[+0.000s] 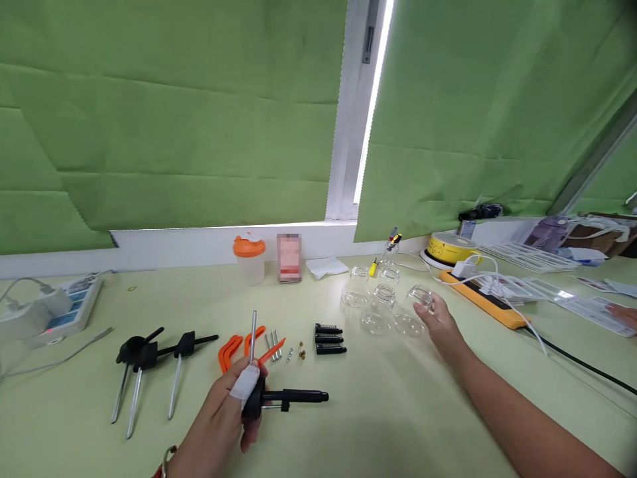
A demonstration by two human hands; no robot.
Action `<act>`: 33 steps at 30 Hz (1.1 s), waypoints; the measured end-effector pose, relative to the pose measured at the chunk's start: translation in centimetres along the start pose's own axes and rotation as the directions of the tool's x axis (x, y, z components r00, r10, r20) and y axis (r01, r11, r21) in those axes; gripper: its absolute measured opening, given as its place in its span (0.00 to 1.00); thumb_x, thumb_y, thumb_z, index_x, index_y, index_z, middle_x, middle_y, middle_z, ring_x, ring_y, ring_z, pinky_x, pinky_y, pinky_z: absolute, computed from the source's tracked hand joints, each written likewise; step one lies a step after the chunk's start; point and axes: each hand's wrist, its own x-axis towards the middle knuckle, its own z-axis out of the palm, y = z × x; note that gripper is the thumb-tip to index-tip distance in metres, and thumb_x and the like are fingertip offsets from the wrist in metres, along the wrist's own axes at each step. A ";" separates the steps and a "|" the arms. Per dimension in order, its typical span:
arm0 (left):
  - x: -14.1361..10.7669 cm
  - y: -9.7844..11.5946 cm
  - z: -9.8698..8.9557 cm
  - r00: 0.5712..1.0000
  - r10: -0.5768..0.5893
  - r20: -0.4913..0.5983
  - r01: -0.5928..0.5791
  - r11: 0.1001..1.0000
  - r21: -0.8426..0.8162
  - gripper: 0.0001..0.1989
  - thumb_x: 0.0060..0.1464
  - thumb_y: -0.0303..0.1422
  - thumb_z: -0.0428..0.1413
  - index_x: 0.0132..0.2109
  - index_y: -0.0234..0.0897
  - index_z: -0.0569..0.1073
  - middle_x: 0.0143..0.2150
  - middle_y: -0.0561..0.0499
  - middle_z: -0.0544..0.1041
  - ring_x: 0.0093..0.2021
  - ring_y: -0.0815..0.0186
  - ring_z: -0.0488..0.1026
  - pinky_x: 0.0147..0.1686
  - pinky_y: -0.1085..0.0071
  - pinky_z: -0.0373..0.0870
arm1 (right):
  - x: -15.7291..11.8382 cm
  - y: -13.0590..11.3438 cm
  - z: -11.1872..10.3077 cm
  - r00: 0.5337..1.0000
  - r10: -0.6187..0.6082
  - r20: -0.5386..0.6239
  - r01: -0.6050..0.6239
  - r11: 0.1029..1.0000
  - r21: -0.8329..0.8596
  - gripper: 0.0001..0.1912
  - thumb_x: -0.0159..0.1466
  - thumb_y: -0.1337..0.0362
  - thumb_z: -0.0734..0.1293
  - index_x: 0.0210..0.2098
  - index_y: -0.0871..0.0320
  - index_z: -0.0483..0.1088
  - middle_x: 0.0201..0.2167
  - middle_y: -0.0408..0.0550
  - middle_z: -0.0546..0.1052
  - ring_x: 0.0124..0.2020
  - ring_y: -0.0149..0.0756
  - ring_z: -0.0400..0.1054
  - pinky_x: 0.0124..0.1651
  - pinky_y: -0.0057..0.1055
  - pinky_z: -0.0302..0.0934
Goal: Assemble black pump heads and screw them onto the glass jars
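My left hand [239, 398], with white tape on the thumb, grips a black tool head [255, 397] with a metal rod pointing up, an orange lever and a black tube pointing right. At the right, my right hand [438, 322] has its fingers closed round the neck of a clear glass jar [415, 311], whose wide part is low on the table. Several similar glass jars [382, 309] stand beside it. Between the hands lie black spring pieces [330, 338], small brass bits [301, 354] and metal pins [273, 346]. Orange levers [229, 352] lie behind my left hand.
Black tool heads with metal rods [144, 358] lie at the left, near a white power strip [74, 309]. An orange-lidded cup [249, 259] stands at the back. An orange power strip [485, 299] with cables is at the right; another person's hand [624, 315] shows at the edge.
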 end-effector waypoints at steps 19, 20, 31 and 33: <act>-1.6 1.9 -0.1 0.989 0.113 -0.097 -0.124 0.986 -0.112 0.35 0.48 0.55 0.49 0.57 0.39 0.59 0.31 0.48 0.75 0.25 0.61 0.72 0.27 0.64 0.68 | -15.1 -16.2 7.7 0.190 -0.875 0.446 0.980 0.196 -0.034 0.16 0.62 0.74 0.56 0.48 0.69 0.66 0.30 0.55 0.74 0.28 0.37 0.64 0.32 0.35 0.61; -1.6 1.9 -0.4 0.969 0.201 -0.141 -0.210 0.977 -0.048 0.37 0.44 0.57 0.52 0.56 0.40 0.61 0.36 0.45 0.76 0.31 0.57 0.73 0.30 0.62 0.69 | -14.9 -16.7 7.2 0.286 -0.847 0.449 0.949 0.314 -0.014 0.17 0.62 0.74 0.55 0.49 0.67 0.65 0.31 0.55 0.74 0.29 0.37 0.64 0.32 0.34 0.61; -1.4 1.1 1.3 0.965 0.004 0.262 -0.044 0.988 0.148 0.15 0.49 0.45 0.55 0.33 0.38 0.68 0.27 0.54 0.66 0.29 0.66 0.62 0.29 0.73 0.62 | -13.1 -14.1 8.2 0.430 0.075 0.900 -0.187 0.982 0.008 0.11 0.62 0.65 0.58 0.38 0.57 0.71 0.28 0.43 0.71 0.23 0.26 0.54 0.25 0.23 0.49; -0.6 0.6 1.6 0.956 -0.060 0.288 0.024 0.992 0.127 0.14 0.51 0.44 0.54 0.31 0.37 0.66 0.27 0.56 0.64 0.29 0.67 0.60 0.31 0.73 0.62 | -13.0 -12.7 9.3 0.432 0.093 0.897 -0.238 0.971 0.014 0.11 0.61 0.65 0.59 0.39 0.58 0.71 0.29 0.44 0.72 0.23 0.27 0.54 0.25 0.23 0.49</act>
